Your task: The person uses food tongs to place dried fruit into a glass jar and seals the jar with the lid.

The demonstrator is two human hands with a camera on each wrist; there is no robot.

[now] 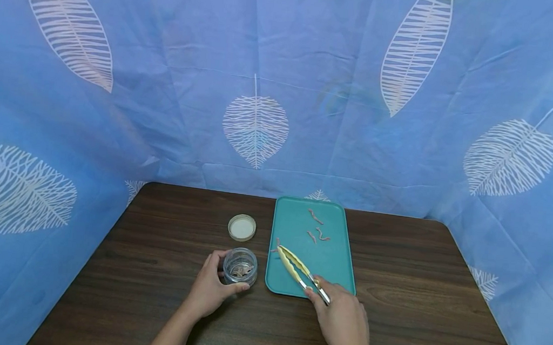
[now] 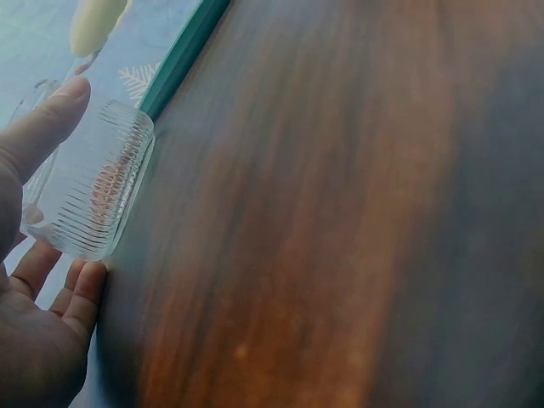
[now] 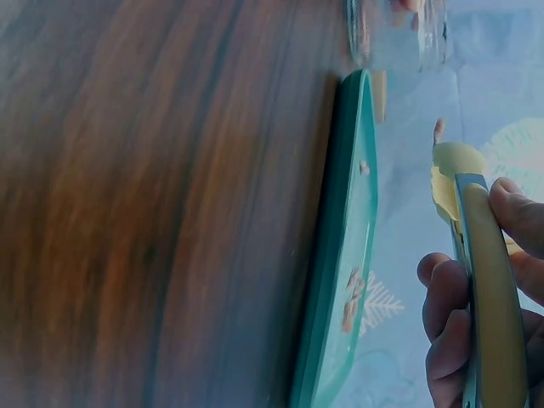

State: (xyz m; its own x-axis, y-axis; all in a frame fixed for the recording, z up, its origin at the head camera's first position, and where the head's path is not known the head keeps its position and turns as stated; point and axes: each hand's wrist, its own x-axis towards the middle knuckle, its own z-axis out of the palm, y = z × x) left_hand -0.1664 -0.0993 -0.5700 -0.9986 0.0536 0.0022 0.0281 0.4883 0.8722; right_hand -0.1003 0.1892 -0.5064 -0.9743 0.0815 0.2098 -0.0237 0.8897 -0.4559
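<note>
My left hand (image 1: 210,287) grips a clear glass jar (image 1: 240,267) on the table, fingers behind it and thumb in front. Small pinkish-brown pieces (image 2: 106,191) lie inside the jar. My right hand (image 1: 344,318) holds a pair of tongs (image 3: 493,289) with pale yellow tips and metal arms. A thin pink worm-like strip (image 3: 439,130) sticks out from the tongs' tips, above the left edge of a teal tray (image 1: 320,262). Several similar pink strips (image 1: 316,217) lie on the tray's far half.
A round lid (image 1: 242,228) with a pale inside lies behind the jar, left of the tray. The dark wooden table (image 1: 423,292) extends to both sides. A blue cloth with white leaf prints (image 1: 255,127) hangs behind it.
</note>
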